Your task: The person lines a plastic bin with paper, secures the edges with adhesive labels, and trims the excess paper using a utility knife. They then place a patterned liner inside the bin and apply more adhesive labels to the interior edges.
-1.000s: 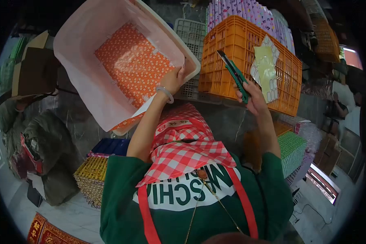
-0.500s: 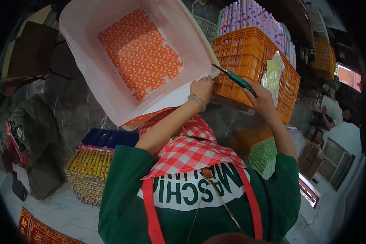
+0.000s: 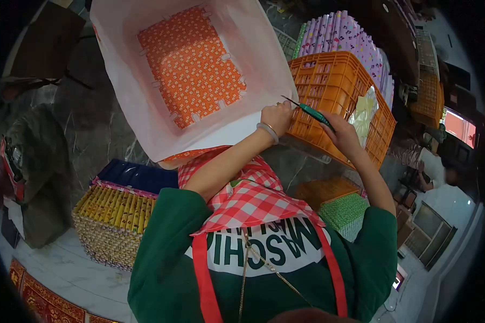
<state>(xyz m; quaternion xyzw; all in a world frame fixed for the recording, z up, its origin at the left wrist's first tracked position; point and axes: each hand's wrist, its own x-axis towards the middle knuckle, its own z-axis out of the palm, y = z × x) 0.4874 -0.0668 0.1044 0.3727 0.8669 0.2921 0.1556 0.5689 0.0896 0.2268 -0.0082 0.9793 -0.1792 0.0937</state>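
A large open box (image 3: 128,102) with pale pinkish walls leans in front of me. Its bottom holds an orange flower-print sheet (image 3: 199,67) with small pale tabs around the edge. My left hand (image 3: 276,118) is closed on the box's near right rim, a bracelet at its wrist. From the right, my right hand (image 3: 342,133) grips a green-handled tool (image 3: 313,113) with a slim, dark, pointed blade. The blade's tip is right at the rim beside my left fingers. My red checked apron (image 3: 253,196) lies under the box's near edge.
Orange plastic crates (image 3: 334,91) stand just right of the box, with purple patterned rolls (image 3: 342,35) behind. Yellow patterned bundles (image 3: 113,207) stack at lower left, green patterned ones (image 3: 345,212) at right. A dark chair (image 3: 46,43) is far left; another person (image 3: 431,164) is far right.
The box and both hands appear slightly further right in the view, which has shifted a little. The blade stays at the rim, and both hands keep their hold.
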